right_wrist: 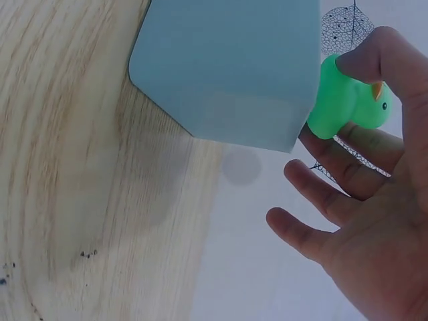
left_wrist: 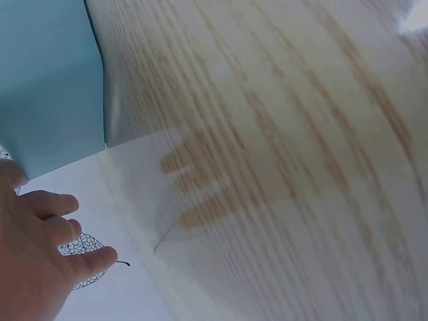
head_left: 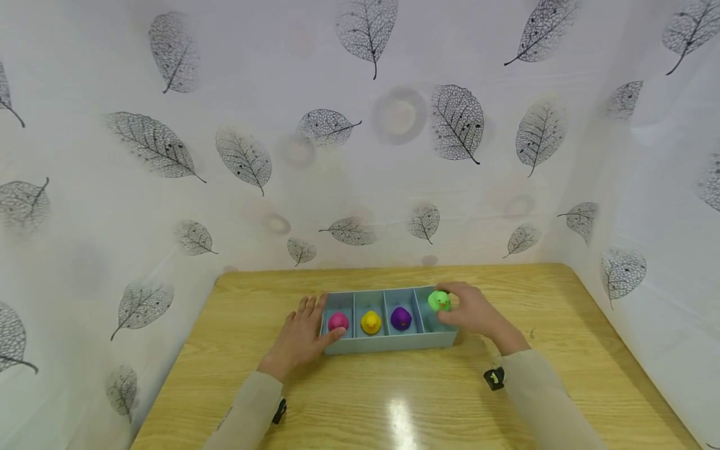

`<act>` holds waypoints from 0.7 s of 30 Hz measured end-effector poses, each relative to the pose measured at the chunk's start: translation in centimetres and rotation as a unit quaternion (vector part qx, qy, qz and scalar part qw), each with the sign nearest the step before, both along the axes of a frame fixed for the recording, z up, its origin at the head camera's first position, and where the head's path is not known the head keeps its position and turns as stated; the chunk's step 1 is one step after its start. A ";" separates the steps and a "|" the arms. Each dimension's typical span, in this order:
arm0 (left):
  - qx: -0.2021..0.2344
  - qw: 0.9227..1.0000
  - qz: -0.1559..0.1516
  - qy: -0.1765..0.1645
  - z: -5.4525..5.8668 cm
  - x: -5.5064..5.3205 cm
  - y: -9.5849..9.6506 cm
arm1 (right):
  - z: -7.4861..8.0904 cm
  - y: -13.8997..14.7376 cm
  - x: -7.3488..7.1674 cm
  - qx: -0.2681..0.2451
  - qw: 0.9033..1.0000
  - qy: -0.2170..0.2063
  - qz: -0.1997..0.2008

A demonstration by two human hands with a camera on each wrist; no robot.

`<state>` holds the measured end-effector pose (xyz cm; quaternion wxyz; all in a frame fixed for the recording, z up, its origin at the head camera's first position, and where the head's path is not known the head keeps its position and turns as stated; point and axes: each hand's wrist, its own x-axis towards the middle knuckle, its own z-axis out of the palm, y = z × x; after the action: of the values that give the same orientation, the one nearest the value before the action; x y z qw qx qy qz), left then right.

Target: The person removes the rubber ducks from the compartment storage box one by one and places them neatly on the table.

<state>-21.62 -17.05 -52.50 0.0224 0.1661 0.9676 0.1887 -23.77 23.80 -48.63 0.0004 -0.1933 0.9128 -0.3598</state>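
Note:
A light blue tray (head_left: 388, 343) with compartments in a row stands on the table. From left to right, its first three compartments hold a pink rubber duck (head_left: 338, 321), a yellow rubber duck (head_left: 370, 322) and a purple rubber duck (head_left: 401, 319). Over the rightmost compartment my right hand (head_left: 472, 309) pinches a green rubber duck (right_wrist: 344, 100) between thumb and fingers, with the other fingers spread. My left hand (head_left: 300, 334) rests at the tray's left end, fingers extended, thumb reaching over the front rim near the pink duck. In the left wrist view only part of that hand shows.
The wooden table (head_left: 349, 400) extends around the tray. A white cloth (head_left: 281, 94) printed with dark leaves hangs behind it and along both sides. Small black devices are at both sleeves, one of them by the right cuff (head_left: 494, 378).

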 end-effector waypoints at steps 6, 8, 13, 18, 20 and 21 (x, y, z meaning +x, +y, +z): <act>-0.003 1.000 0.000 -0.002 0.0 -0.1 -0.1 | 0.4 0.7 0.3 -0.004 1.000 0.008 -0.007; -0.002 1.000 0.000 -0.004 0.0 -0.1 -0.1 | 0.6 1.0 0.4 -0.004 1.000 0.012 -0.008; 0.002 1.000 0.002 -0.004 -0.1 -0.1 -0.1 | 1.0 1.9 0.7 -0.003 1.000 0.008 -0.013; -0.002 1.000 0.001 -0.008 0.0 0.0 -0.1 | 1.2 2.5 1.0 0.004 1.000 0.006 -0.022; -0.002 1.000 0.000 -0.007 0.0 -0.1 -0.1 | 1.3 2.7 1.0 0.007 1.000 0.009 -0.023; -0.001 1.000 0.000 -0.006 0.1 -0.1 -0.1 | 1.3 2.8 1.0 0.010 1.000 0.010 -0.023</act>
<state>-21.68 -17.14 -52.44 0.0286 0.1647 0.9677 0.1889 -22.74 26.61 -47.36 -0.0153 -0.1755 0.9205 -0.3489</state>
